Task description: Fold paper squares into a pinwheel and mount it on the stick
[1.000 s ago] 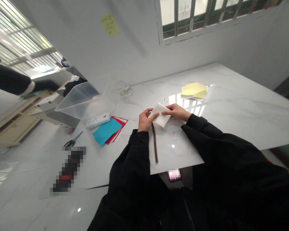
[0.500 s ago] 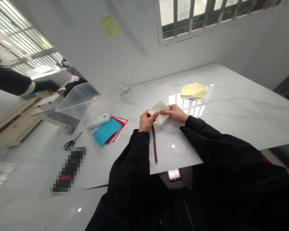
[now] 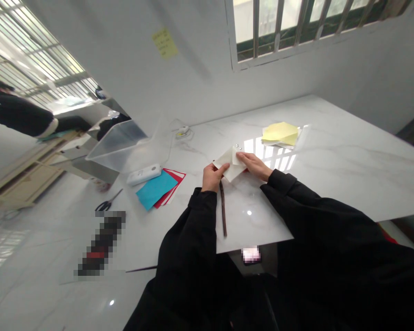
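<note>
A cream sheet of paper [image 3: 230,172] with a folded flap is held above the white marbled table [image 3: 345,151]. My left hand [image 3: 212,177] grips its left side, thumb on top. At the upper right, my right hand [image 3: 254,164] pinches the flap between thumb and fingers. A bit of red shows under the paper near my right fingers. A thin brown stick [image 3: 223,211] lies on the table just below my left hand, its upper end close to the paper. Small shiny pieces [image 3: 238,147] lie beyond the paper.
Yellow paper sheets [image 3: 280,134] lie at the back right. To the left are blue paper [image 3: 157,188], red sheets [image 3: 174,184], a white power strip [image 3: 144,174], scissors [image 3: 106,202] and a clear plastic bin [image 3: 119,147]. Another person's dark sleeve [image 3: 20,112] shows far left.
My right hand has shifted up to the paper's upper right, where a folded flap now shows. The hands have parted slightly. The whole view has moved a little.
</note>
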A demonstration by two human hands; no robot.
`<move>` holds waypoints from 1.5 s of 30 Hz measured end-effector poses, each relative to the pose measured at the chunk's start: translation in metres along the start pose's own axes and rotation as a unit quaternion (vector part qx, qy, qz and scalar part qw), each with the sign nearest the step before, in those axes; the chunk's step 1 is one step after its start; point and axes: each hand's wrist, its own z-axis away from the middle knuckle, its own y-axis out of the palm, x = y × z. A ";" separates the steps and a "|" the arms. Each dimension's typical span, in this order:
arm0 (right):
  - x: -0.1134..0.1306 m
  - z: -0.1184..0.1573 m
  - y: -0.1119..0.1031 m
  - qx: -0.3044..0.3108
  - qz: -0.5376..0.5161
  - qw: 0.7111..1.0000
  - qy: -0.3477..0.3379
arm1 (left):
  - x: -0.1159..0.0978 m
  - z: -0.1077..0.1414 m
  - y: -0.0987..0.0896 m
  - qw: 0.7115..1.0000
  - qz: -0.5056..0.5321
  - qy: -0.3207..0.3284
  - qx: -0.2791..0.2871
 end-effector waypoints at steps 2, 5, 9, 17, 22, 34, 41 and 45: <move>0.001 0.001 -0.001 0.019 -0.006 1.000 -0.003 | 0.000 0.000 0.000 1.000 0.001 -0.001 -0.001; 0.002 0.003 -0.002 0.024 -0.014 1.000 0.001 | 0.000 0.000 -0.001 1.000 0.002 -0.001 -0.001; 0.003 0.005 -0.003 0.022 -0.010 1.000 0.017 | 0.000 0.001 -0.001 1.000 0.003 0.003 0.006; -0.002 0.002 -0.005 0.019 -0.018 1.000 -0.007 | 0.000 0.001 0.000 1.000 0.007 0.005 0.013; 0.000 0.003 -0.005 0.011 -0.003 1.000 -0.013 | 0.002 -0.001 -0.001 1.000 -0.012 0.013 0.012; 0.000 0.004 -0.001 -0.003 0.054 0.998 -0.034 | 0.000 0.000 -0.003 0.998 -0.044 0.036 -0.006; -0.013 -0.009 -0.025 -0.223 0.212 0.949 -0.059 | 0.000 -0.006 -0.009 0.996 -0.019 0.058 -0.061; -0.029 -0.031 -0.036 -0.230 0.296 0.926 -0.043 | -0.001 -0.008 -0.012 0.994 0.005 0.065 -0.092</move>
